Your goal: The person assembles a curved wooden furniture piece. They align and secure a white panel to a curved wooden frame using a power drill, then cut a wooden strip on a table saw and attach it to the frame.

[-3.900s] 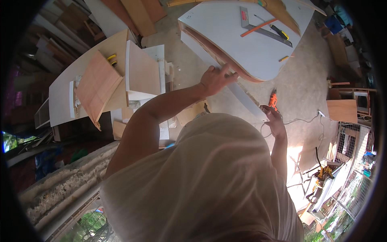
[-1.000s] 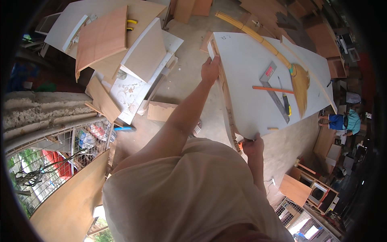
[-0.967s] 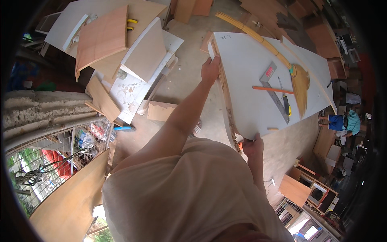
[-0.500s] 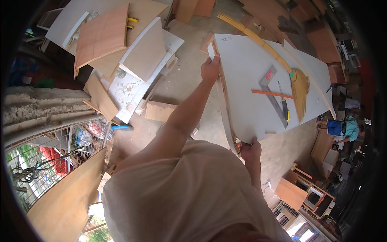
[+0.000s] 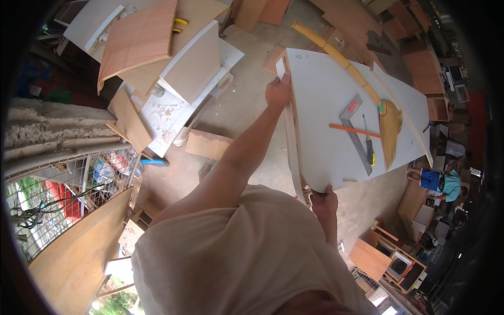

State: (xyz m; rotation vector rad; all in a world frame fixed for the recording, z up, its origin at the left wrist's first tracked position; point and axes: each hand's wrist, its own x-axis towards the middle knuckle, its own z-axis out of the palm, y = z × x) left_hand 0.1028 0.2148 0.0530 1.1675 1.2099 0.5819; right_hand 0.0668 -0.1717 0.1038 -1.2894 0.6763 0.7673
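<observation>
Concrete flooring strewn with offcuts is being seen from above, with plywood panels (image 5: 137, 42) and white boards (image 5: 194, 65) piled at the upper left and a wire fence (image 5: 63, 189) running along the lower left. To the right, a large white sheet (image 5: 336, 121) is being carried on a work table, and on it a metal square (image 5: 354, 128), an orange pencil-like stick (image 5: 354, 130) and a straw broom (image 5: 388, 126) are lying.

A long thin edge strip (image 5: 291, 142) is being held against the near side of the sheet. Its far end is being pinched by the left hand (image 5: 277, 93), fingers closed around the strip near the sheet's corner. Its near end is being gripped by the right hand (image 5: 324, 202), fingers curled over the sheet's rounded lower corner (whether the strip itself is clamped there cannot be told, since the fingertips are hidden).

The strip is being judged as light, narrow and springy: it is likely to be bowing and twisting if taken only at one end, so it is best being held at both ends, flat against the edge. The sheet itself is being judged stiff and heavy, resting steady.

Another person (image 5: 438, 181) in blue is being seen crouching at the far right, well apart
</observation>
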